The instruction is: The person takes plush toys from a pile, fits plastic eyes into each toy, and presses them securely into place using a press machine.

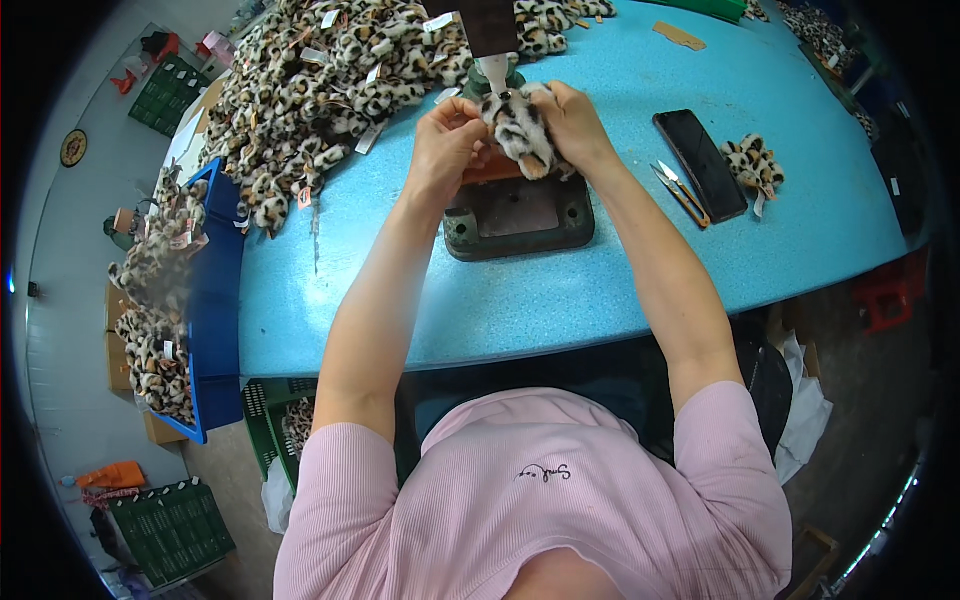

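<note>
A leopard-print plush piece [520, 130] is held up under the head of a dark bench press [518, 222], close to its pale nozzle-like tip [494, 75]. My right hand [573, 125] grips the plush from its right side, fingers wrapped round it. On the other side my left hand [450, 140] is closed in a pinch at the plush's left edge; whatever lies between those fingertips is too small to make out. Below the plush, the press's heavy dark base rests on the blue table [380, 290]. An orange-brown part [490, 172] shows just above that base.
A large heap of leopard-print plush pieces with tags [310, 90] covers the table's far left. To the right lie thread snips [682, 195], a dark phone [700, 165] and a small plush bundle [752, 165]. A blue crate [215, 300] of plush stands against the left edge.
</note>
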The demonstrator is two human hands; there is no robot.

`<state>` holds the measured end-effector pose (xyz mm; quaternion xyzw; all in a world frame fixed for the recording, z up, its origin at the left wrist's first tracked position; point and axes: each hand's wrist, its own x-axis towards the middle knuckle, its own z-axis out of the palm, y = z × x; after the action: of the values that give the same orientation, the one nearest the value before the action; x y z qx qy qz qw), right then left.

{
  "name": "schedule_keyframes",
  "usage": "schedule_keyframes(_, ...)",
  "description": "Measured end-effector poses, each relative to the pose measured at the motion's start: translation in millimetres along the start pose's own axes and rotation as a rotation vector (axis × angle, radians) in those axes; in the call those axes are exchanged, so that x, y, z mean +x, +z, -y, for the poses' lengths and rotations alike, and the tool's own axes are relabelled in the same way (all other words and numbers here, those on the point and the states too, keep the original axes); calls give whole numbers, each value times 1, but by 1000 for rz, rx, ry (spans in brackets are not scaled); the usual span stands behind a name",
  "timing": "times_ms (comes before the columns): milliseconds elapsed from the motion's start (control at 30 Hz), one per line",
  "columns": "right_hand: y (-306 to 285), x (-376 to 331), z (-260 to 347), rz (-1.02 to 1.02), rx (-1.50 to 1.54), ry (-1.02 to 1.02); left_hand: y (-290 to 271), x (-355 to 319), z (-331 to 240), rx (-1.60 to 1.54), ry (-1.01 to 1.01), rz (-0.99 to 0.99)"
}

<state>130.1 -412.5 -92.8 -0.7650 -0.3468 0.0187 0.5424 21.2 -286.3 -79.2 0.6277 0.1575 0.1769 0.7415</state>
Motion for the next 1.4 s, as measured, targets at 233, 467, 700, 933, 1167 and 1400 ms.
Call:
schedule_keyframes(233,-2,1,13,-99,249,-217,1,2,2,162,57,-37)
schedule_keyframes(467,-1,-13,14,163,522,-42,4,-8,4,524,448,15)
schedule_keyframes(700,-7,-6,11,227,488,-36,21,-26,-19,910,306,71)
schedule_keyframes(933,-4,13,18,306,408,-41,19,-19,11,1151,482,-36)
schedule_keyframes(1167,0,7,24,232,205,-218,23,-26,16,1196,554,-149)
schedule_keyframes(1400,-51,32,8,-190,242,-447,28,-28,21,1167,565,-196)
